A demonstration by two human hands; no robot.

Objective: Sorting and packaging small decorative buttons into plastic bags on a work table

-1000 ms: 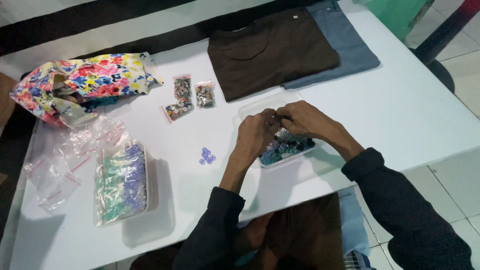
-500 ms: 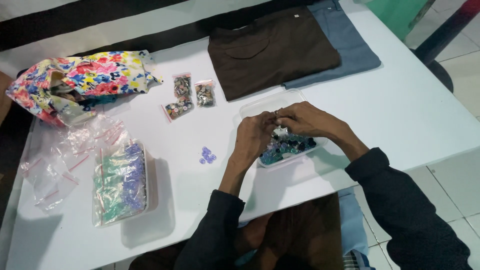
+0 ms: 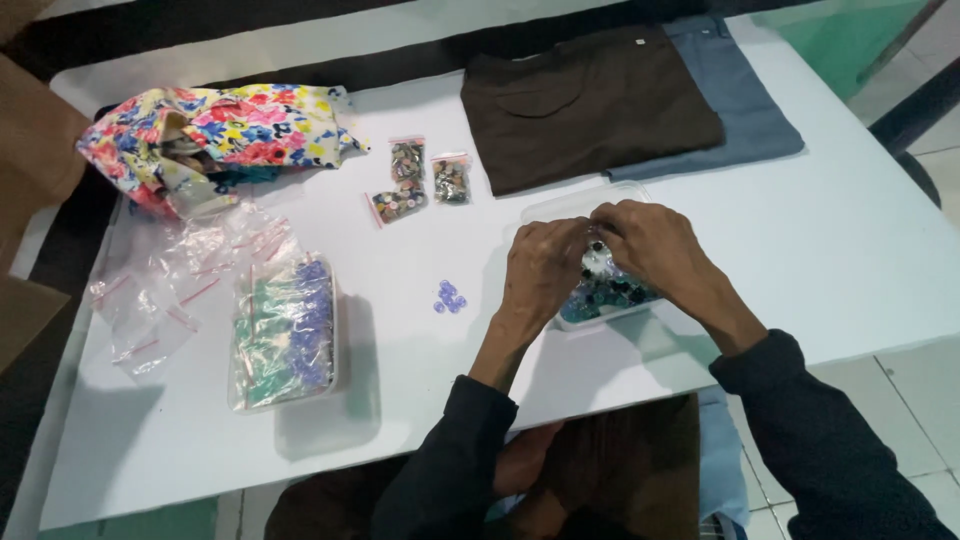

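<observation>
Head view: I see three filled button bags (image 3: pixel 420 185) far left; left hand (image 3: pixel 541 268) and right hand (image 3: pixel 645 243) pinch another small bag (image 3: pixel 598 258) over the full tray (image 3: pixel 610 300).

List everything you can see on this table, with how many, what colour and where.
table: one, white, fills the view
floral bag: one, many-coloured, far left
empty clear bags: several, count unclear, left
filled small bags: three, clear, far centre
clear box of packets: one, green and purple contents, left
loose buttons: a few, purple, centre
brown garment: one, folded, far right
blue-grey garment: one, under the brown one
clear tray of buttons: one, dark contents, under the hands
left hand: at a small clear bag
right hand: on the same bag
</observation>
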